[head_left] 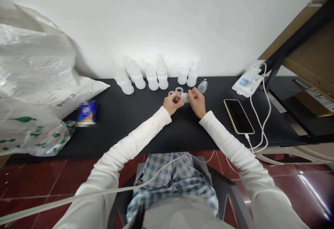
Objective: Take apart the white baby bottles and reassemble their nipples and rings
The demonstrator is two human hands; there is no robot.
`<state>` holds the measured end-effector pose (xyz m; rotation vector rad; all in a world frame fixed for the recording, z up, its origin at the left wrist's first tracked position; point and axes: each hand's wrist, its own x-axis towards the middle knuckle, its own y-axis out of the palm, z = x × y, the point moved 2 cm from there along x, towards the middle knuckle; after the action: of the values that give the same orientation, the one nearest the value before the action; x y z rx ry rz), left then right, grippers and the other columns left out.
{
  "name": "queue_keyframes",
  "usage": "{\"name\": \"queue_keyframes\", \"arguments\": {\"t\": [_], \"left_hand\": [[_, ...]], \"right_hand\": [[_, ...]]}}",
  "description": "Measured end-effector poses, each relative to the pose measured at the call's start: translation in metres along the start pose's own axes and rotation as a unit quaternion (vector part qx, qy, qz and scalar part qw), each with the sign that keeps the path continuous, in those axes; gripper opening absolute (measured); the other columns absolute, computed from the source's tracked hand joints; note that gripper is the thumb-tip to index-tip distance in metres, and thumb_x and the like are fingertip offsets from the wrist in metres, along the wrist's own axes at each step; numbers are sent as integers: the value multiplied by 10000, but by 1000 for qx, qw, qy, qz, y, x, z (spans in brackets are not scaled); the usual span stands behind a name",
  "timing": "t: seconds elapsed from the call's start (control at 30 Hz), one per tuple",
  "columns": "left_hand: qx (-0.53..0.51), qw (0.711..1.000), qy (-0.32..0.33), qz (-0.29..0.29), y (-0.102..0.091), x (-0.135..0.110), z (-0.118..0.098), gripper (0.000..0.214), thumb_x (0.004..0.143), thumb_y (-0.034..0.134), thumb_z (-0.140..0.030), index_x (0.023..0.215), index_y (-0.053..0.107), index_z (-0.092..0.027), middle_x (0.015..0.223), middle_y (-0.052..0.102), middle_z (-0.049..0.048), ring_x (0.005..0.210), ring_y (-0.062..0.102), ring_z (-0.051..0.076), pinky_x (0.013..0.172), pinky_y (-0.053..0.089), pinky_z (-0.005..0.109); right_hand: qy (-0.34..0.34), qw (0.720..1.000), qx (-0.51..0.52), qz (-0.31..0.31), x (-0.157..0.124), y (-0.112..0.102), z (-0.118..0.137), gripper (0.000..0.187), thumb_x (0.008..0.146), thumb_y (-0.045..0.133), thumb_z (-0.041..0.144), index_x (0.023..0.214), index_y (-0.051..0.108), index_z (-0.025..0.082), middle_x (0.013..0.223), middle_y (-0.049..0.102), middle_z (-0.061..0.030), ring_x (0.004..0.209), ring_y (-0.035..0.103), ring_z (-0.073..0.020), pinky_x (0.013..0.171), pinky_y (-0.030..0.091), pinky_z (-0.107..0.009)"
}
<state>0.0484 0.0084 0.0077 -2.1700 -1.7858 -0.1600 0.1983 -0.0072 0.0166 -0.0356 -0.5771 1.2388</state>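
Head view: the left hand (172,103) and right hand (197,102) meet above the matte black counter (130,121). The fingers of each are curled in, pinching opposite ends of a small translucent plastic part (185,97) held just over the surface. Translucent white plastic bottles (152,78) line the wall behind, and a dark-screened, gold-edged smartphone (238,116) lies to the right.

left hand (172,103): curled | right hand (197,101): curled, seemingly pinching | arms: outstretched

Blue packet (87,113) pixelated; small clear part (185,97) half-hidden behind fingers (192,95).
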Motion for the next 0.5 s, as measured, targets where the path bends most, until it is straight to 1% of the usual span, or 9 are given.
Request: {"name": "queue_keyframes", "arguments": {"t": [0.07, 0.13, 0.23, 0.3, 0.4, 0.47, 0.5], "left_hand": [[-22, 1000, -7, 0, -1, 1, 2, 139, 664, 669, -210, 676, 532, -200, 607, 522, -63, 584, 477, 89, 654, 410, 249], [-51, 998, -23, 4, -2, 3, 4, 164, 670, 679, -215, 655, 517, -194, 584, 500, -68, 559, 445, 76, 620, 393, 235], [-98, 993, -57, 14, -2, 7, 9, 202, 657, 708, -213, 626, 510, -183, 544, 477, -73, 516, 414, 60, 562, 361, 216], [-136, 987, -83, 20, -3, 9, 12, 191, 657, 704, -216, 611, 524, -173, 532, 503, -61, 506, 441, 60, 547, 378, 211], [-187, 973, -132, 33, -4, 10, 15, 178, 680, 667, -230, 580, 537, -162, 518, 537, -40, 500, 489, 70, 544, 432, 211], [-199, 967, -154, 46, -6, 10, 16, 156, 684, 656, -222, 581, 560, -155, 511, 550, -37, 491, 497, 71, 532, 445, 209], [-198, 966, -157, 51, -8, 10, 16, 140, 680, 657, -215, 587, 574, -152, 510, 554, -39, 488, 499, 71, 526, 446, 207]], "right_hand": [[-24, 999, -28, -2, -1, -2, 3, 391, 904, 537, 464, 662, 336, 233, 549, 288, 84, 511, 260, -81, 535, 255, -252], [-64, 997, -53, 1, -1, -4, 4, 396, 907, 549, 490, 664, 379, 227, 560, 351, 77, 514, 302, -80, 541, 277, -248], [-157, 982, -108, 2, 2, -6, -1, 388, 917, 556, 522, 686, 473, 222, 591, 469, 51, 529, 382, -94, 545, 324, -250], [-247, 956, -160, 5, 6, -8, -5, 379, 942, 542, 519, 706, 539, 222, 596, 511, 31, 544, 414, -112, 564, 363, -262], [-394, 890, -229, 23, 9, -11, -8, 352, 978, 523, 497, 775, 629, 229, 611, 552, 7, 579, 467, -136, 616, 419, -285], [-461, 851, -250, 29, 8, -13, -8, 303, 983, 538, 479, 854, 668, 237, 644, 587, -3, 612, 513, -145, 645, 450, -293], [-480, 839, -253, 30, 7, -14, -8, 274, 980, 552, 470, 900, 679, 241, 673, 610, -8, 632, 536, -148, 659, 465, -295]]}}
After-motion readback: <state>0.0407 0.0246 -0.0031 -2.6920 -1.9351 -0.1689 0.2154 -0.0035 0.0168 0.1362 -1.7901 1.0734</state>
